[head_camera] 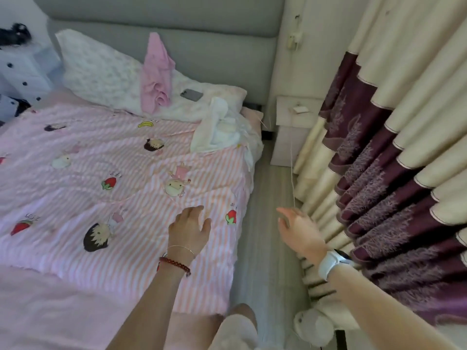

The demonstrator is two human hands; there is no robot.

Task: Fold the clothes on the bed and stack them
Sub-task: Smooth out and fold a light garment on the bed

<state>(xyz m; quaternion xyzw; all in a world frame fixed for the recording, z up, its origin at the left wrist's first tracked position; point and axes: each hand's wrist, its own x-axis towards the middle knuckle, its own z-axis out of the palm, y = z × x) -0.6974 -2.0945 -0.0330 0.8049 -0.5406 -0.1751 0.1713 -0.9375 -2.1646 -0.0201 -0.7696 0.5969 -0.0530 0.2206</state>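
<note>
A pink garment (156, 77) hangs crumpled against the grey headboard and over the white pillow. A white garment (219, 127) lies bunched at the bed's far right corner. My left hand (189, 229) rests palm down with relaxed fingers on the pink striped quilt (101, 193), holding nothing. Beside the bed's right edge, over the floor, my right hand (299, 229) hovers with loose fingers and is empty. Both garments lie well beyond my hands.
A grey phone (191, 95) lies on the pillow (101, 72). A white nightstand (290, 130) stands right of the bed. Purple and cream curtains (391, 173) hang along the right. A narrow floor strip runs between bed and curtains. A white dresser (22, 72) stands far left.
</note>
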